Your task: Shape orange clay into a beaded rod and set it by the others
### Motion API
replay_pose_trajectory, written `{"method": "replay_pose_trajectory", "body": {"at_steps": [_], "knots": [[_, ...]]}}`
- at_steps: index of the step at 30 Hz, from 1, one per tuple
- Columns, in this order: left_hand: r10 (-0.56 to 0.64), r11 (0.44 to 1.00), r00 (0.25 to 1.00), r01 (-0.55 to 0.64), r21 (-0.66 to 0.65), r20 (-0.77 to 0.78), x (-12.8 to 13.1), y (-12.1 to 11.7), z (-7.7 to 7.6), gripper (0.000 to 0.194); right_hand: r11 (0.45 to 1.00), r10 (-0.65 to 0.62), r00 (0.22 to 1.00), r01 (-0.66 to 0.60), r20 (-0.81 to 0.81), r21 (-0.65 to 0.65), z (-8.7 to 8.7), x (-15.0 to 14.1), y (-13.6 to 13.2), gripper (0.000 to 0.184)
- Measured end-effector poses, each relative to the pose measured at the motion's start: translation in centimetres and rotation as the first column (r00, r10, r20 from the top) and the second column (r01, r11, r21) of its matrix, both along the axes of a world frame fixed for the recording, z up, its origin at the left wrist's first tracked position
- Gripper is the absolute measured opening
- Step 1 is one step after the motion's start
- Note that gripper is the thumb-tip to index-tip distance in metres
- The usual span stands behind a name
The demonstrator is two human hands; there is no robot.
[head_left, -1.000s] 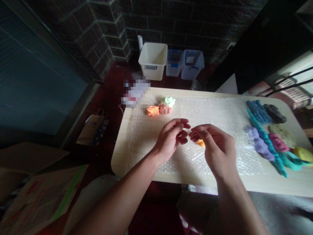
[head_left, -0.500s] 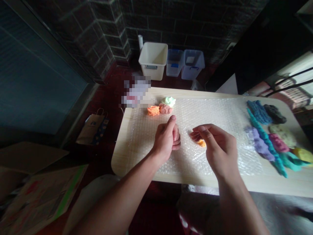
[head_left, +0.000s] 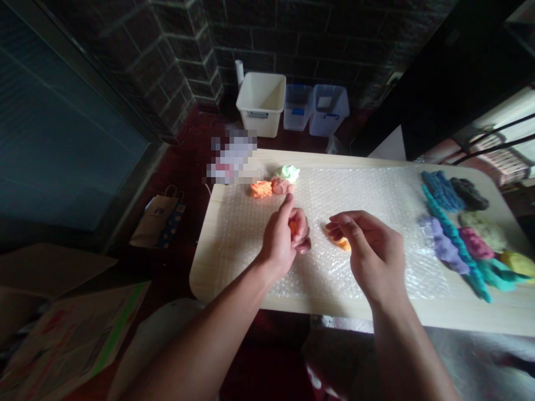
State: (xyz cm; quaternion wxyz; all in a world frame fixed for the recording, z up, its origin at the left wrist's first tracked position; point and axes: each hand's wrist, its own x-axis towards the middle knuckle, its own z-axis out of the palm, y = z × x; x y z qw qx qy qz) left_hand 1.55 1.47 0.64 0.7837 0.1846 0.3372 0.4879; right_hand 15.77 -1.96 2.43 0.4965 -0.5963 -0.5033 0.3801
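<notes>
My left hand [head_left: 284, 236] is curled above the bubble wrap [head_left: 343, 192], thumb pointing up. A small orange piece of modelling clay [head_left: 293, 227] shows inside its bent fingers. Facing it, my right hand [head_left: 374, 250] has thumb and forefinger drawn together; whatever is between them is hidden. Just behind and below those fingertips is a yellow-orange clay piece [head_left: 344, 244], partly covered by them. I cannot tell if the hand touches it. Farther back on the wrap sit an orange stringy lump [head_left: 261, 189], a reddish-brown lump [head_left: 281, 186] and a pale green lump [head_left: 289, 173].
Several coloured clay lumps lie at the table's right, among them a long teal twist [head_left: 453, 239], a purple lump [head_left: 443, 245] and a blue one [head_left: 441, 191]. Beyond the wooden table [head_left: 203, 267] stand a cream bin [head_left: 263, 120] and two clear boxes. A paper bag [head_left: 156, 223] is on the floor.
My left hand has turned and its fingers have loosened slightly, so the orange clay inside now shows. My right hand has hardly moved.
</notes>
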Motion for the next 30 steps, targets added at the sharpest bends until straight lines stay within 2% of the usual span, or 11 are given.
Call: {"method": "replay_pose_trajectory", "body": {"at_steps": [4,7,10,12,14,16,19,21,25,30], "knots": [[0.007,1.000,0.983,-0.007,-0.002,0.186,0.1,0.4,-0.6,0.041,1.000,-0.023,0.999,0.023,0.029,0.006,0.1,0.0,-0.1,0.026],[0.001,1.000,0.985,0.000,-0.009,0.174,0.4,0.4,-1.2,0.019,0.998,-0.050,0.998,0.049,0.039,0.030,0.1,0.0,-0.1,0.025],[0.002,1.000,0.991,0.001,-0.018,0.132,0.2,0.3,-1.2,0.013,0.997,-0.057,0.998,0.055,0.031,0.045,0.1,0.0,0.0,0.024],[-0.014,0.999,0.983,0.019,-0.029,0.181,-0.2,0.3,-0.9,0.005,0.997,-0.059,0.998,0.058,0.024,0.045,0.0,0.0,0.0,0.025],[-0.021,0.998,0.971,0.033,-0.046,0.238,-0.6,0.4,-0.5,0.015,0.997,-0.058,0.998,0.057,0.020,0.044,0.0,0.1,0.0,0.025],[-0.024,0.996,0.974,0.042,-0.074,0.226,-0.9,0.4,-0.2,0.027,0.998,-0.055,0.998,0.054,0.013,0.043,-0.1,0.1,0.0,0.024],[-0.046,0.994,0.996,0.053,-0.091,0.074,-0.7,0.4,-0.1,0.038,0.998,-0.047,0.999,0.048,-0.003,0.041,-0.1,0.0,-0.1,0.023],[-0.066,0.996,0.997,0.064,-0.055,-0.029,-0.4,0.2,-0.3,0.041,0.999,-0.038,0.999,0.038,-0.009,0.037,-0.1,0.0,-0.1,0.023],[-0.100,0.994,0.991,0.102,0.024,-0.088,-0.2,-0.2,-0.4,0.051,0.999,-0.030,0.999,0.031,-0.013,0.037,0.0,0.1,0.0,0.023],[-0.071,0.997,0.997,0.071,0.014,-0.013,-0.6,-0.1,-0.2,0.042,0.999,-0.022,1.000,0.023,-0.007,0.037,0.0,0.1,0.0,0.024]]}}
